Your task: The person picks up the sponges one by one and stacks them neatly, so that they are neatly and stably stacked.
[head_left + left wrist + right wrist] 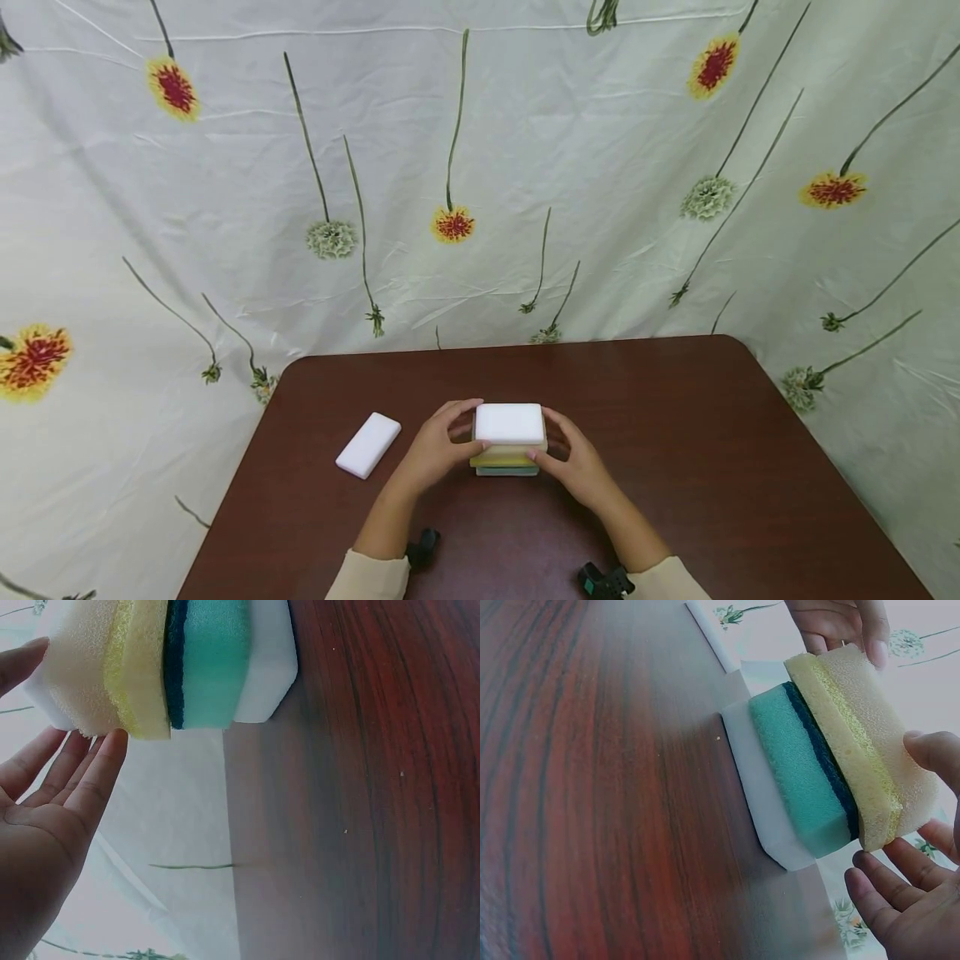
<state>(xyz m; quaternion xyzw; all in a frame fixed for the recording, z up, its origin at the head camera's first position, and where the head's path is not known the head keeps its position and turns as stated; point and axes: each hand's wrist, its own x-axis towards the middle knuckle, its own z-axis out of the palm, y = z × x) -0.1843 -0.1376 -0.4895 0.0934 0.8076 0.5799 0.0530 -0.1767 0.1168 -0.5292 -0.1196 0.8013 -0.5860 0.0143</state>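
A stack of sponges stands on the table between both hands. Its top is a white sponge (pixel 510 423), above a porous cream sponge (pixel 881 712) and a yellow sponge (pixel 847 761). Lower down come a green sponge (pixel 799 769) with a dark scouring layer and a white block (pixel 266 667) at the bottom. My left hand (pixel 437 446) grips the upper stack at its left end, thumb in front. From the right end, my right hand (pixel 577 457) holds the cream sponge, its thumb on the near side and its lower fingers spread beside the stack.
A loose white sponge (pixel 369 446) lies on the brown table (pixel 675 467), left of the stack. Behind the table hangs a white cloth (pixel 405 283) printed with flowers. Dark camera mounts (pixel 423 548) sit at the wrists.
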